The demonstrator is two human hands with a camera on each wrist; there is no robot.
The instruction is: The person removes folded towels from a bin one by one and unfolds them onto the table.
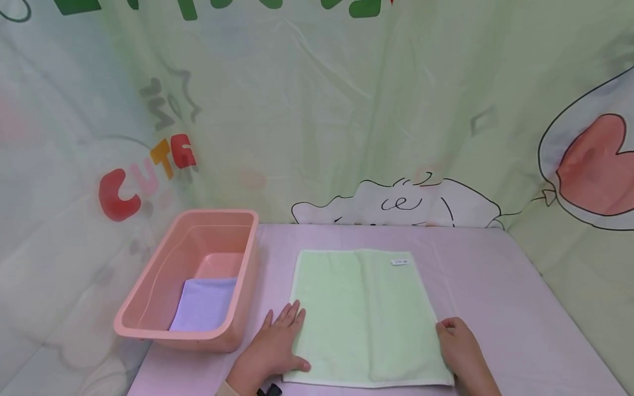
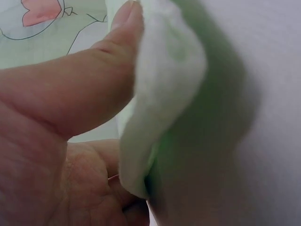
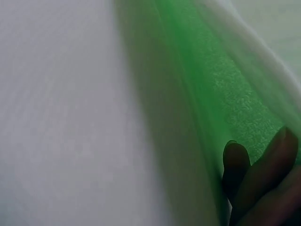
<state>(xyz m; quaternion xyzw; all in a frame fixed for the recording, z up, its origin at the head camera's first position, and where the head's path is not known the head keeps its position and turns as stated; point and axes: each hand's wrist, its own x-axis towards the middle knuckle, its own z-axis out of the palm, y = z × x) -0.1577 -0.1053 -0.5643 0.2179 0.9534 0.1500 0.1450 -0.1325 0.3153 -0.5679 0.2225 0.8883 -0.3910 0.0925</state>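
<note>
A light green towel (image 1: pixel 337 313) lies spread on the table, with a small white label near its far right corner. My left hand (image 1: pixel 279 344) rests along its left edge, fingers spread, thumb on the near left part. In the left wrist view, the thumb (image 2: pixel 94 70) lies against the towel's white edge (image 2: pixel 160 84), which bulges up. My right hand (image 1: pixel 460 346) pinches the right edge with curled fingers. Seen from the right wrist, fingertips (image 3: pixel 237 157) reach beneath the raised edge, against the green underside (image 3: pixel 244 108); the right thumb is hidden there.
On the left stands a pink plastic basin (image 1: pixel 247 264) with a folded lavender cloth (image 1: pixel 205 305) inside. A pale pink cover (image 1: pixel 505 308) lies over the table. Printed curtains (image 1: pixel 327 121) hang behind and beside it. A small black object (image 1: pixel 271 390) shows near the left wrist.
</note>
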